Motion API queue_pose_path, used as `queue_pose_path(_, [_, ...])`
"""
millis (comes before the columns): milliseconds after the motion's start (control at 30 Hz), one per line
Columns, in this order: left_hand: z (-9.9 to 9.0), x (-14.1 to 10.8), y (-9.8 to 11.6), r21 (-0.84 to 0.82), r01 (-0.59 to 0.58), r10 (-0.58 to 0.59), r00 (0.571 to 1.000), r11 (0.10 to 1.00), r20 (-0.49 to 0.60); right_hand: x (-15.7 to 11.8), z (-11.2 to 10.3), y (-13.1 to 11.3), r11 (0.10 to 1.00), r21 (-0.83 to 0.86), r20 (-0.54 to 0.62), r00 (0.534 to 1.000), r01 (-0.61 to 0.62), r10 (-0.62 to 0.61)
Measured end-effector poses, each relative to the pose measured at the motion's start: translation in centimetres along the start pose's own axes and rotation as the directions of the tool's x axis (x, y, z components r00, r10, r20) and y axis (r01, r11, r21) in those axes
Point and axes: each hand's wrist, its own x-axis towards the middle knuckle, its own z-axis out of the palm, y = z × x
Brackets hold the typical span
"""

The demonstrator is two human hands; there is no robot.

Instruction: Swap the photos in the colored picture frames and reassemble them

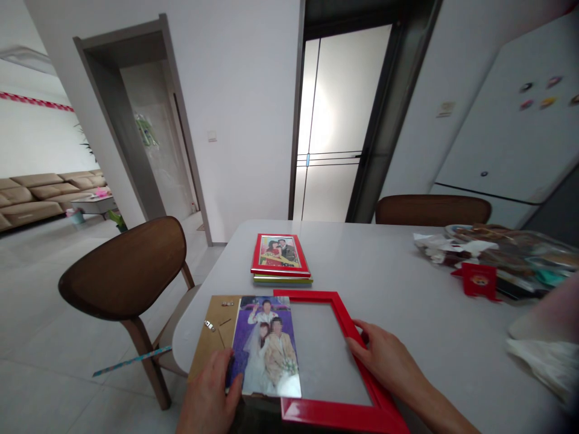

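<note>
Looked across a pale-walled room toward a frosted glass door (pixel 339 114) with a dark surround, well beyond the red frame (pixel 335 414). Saw, also beyond the red frame and farther right, a white refrigerator (pixel 502 138) with small magnets.

Worked at a white bench (pixel 380 265), with the red frame on its near part. Held the red frame by its right side in the right grip (pixel 384 358), clasped on the bar with the thumb near the inner edge. Held a wedding photo (pixel 271 355) in the left grip (pixel 210 392), pinched at the left edge with the thumb at a lower corner. Had the photo across the left part of the red frame, hiding that side; showed a white gown and veil, a cream suit and a purple backdrop, with faces pixelated.

Saw, left of the red frame, a brown board (pixel 210 337) with metal clips, set against the photo; could not tell whether joined to it. Found just beyond the red frame a red-edged framed picture (pixel 257 256), stacked on a yellow-green frame (pixel 283 279). Noticed brown chairs (pixel 131 268) left of and beyond the red frame, and, well to its right, a red card (pixel 479 281) beside plastic-wrapped clutter (pixel 534 247).
</note>
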Motion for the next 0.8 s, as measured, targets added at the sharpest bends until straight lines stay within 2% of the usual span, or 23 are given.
queue_pose_path(100, [0.1,0.2,1.5,-0.008,-0.102,0.103,0.995,0.995,0.001,0.0,0.1,-0.7,1.000,-0.017,-0.080,0.997,0.012,-0.014])
queue_pose_path(167, [0.5,0.4,2.7,-0.032,-0.213,0.214,0.975,0.977,0.051,-0.1,0.3,-2.0,0.994,0.063,-0.108,0.990,0.095,-0.088])
queue_pose_path(267, [1.4,0.7,4.2,-0.061,-0.311,0.317,0.933,0.948,0.169,-0.5,0.9,-4.7,0.940,0.278,-0.060,0.980,0.198,-0.189])
queue_pose_path(367, [2.2,0.7,4.7,-0.067,-0.326,0.333,0.914,0.943,0.232,-0.8,2.2,-7.1,0.857,0.492,0.021,0.982,0.154,-0.189])
queue_pose_path(467, [2.8,0.6,4.4,-0.062,-0.350,0.355,0.908,0.935,0.224,-0.7,3.9,-8.7,0.701,0.710,0.066,0.985,0.067,-0.160])
queue_pose_path(567, [3.3,0.7,3.9,-0.050,-0.364,0.367,0.920,0.930,0.138,-0.4,4.7,-10.0,0.463,0.883,0.106,0.994,-0.076,-0.039])
queue_pose_path(633, [3.4,1.1,3.5,-0.069,-0.385,0.388,0.921,0.920,0.032,-0.4,4.2,-10.9,0.270,0.953,0.143,0.990,-0.137,-0.001])
queue_pose_path(700, [3.0,1.6,3.4,-0.128,-0.409,0.399,0.912,0.904,-0.096,-0.6,3.0,-11.8,0.099,0.985,0.144,0.990,-0.143,-0.010])
queue_pose_path(733, [2.6,1.8,3.5,-0.175,-0.415,0.391,0.907,0.893,-0.157,-0.8,2.4,-12.2,0.040,0.989,0.141,0.990,-0.140,-0.015])
queue_pose_path(800, [1.8,2.3,4.3,-0.307,-0.397,0.324,0.909,0.865,-0.261,-1.1,1.3,-12.6,-0.012,0.987,0.158,0.987,-0.159,-0.015])
